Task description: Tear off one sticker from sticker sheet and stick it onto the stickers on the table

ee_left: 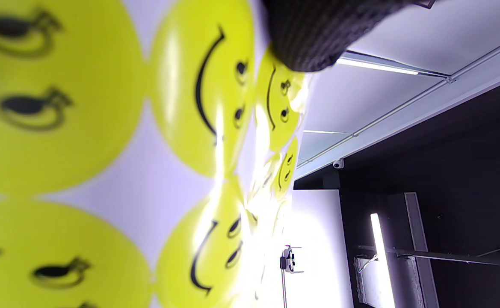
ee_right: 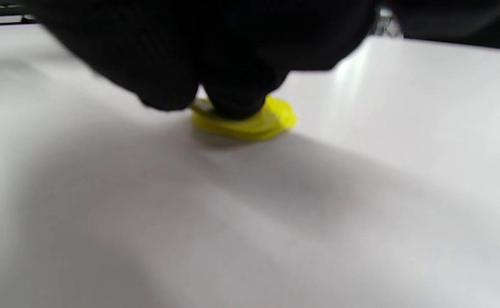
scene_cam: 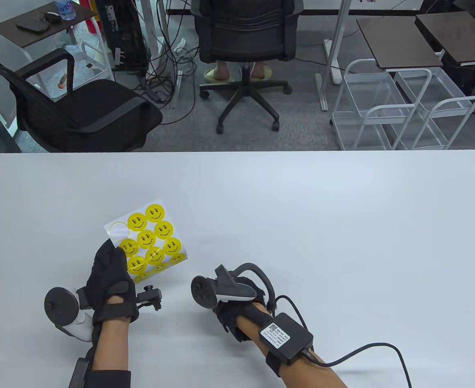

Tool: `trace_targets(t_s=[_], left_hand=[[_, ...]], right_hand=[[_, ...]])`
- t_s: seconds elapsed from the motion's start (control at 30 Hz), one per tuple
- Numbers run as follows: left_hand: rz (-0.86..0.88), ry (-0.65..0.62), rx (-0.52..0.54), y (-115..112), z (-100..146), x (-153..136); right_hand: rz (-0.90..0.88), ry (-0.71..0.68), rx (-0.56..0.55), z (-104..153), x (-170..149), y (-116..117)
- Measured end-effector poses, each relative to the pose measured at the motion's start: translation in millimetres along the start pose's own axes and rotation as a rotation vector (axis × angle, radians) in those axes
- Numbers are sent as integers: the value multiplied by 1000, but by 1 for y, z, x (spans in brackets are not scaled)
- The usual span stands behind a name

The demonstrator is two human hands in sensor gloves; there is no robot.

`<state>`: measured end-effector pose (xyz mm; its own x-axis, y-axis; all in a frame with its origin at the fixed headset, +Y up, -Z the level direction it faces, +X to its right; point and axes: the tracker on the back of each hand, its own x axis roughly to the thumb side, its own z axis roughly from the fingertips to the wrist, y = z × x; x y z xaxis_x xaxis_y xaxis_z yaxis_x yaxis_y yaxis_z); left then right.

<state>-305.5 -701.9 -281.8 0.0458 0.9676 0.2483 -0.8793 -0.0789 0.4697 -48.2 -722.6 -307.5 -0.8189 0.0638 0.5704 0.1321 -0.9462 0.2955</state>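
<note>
The sticker sheet (scene_cam: 150, 242) is looking like glossy paper, its yellow smiley stickers (ee_left: 198, 94) catching bright glare. Both gloves are showing a matt black knit; the weave is reading plainly on the left fingertip (ee_left: 314, 34). The table (scene_cam: 302, 210) is appearing smooth, white, faintly sheened.

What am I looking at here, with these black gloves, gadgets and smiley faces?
No robot: a person's two hands in sensor gloves, each with a tracker strapped on. One camera looks down at the white table; one more sits on each wrist. The left hand holds up a sticker sheet of yellow smileys, one spot already empty; its wrist camera sees the sheet close up. The right hand is down on the table, and its wrist camera shows the fingertips pressing on yellow stickers lying there.
</note>
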Motion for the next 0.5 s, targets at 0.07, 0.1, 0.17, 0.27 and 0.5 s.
trace_targets(t_s=[0.07,0.1,0.17,0.27,0.5], left_hand=[[-10,-1,-9,-1,0,0],[-14,-2,-12,-2,0,0],[-18,-6,-15,-2,1,0],[-24,-12,-22,-2,1,-1],[-69,-13,-55,-7,2,-3]], right_hand=[[-7,2,9,4,-5,-1],[-17,5,-1,6,-8,-2],[-105,4,-36,13,-17,-8],[-234,-11,-153,27,-29,-23],[-381,-56,-507,76,-59,-65]])
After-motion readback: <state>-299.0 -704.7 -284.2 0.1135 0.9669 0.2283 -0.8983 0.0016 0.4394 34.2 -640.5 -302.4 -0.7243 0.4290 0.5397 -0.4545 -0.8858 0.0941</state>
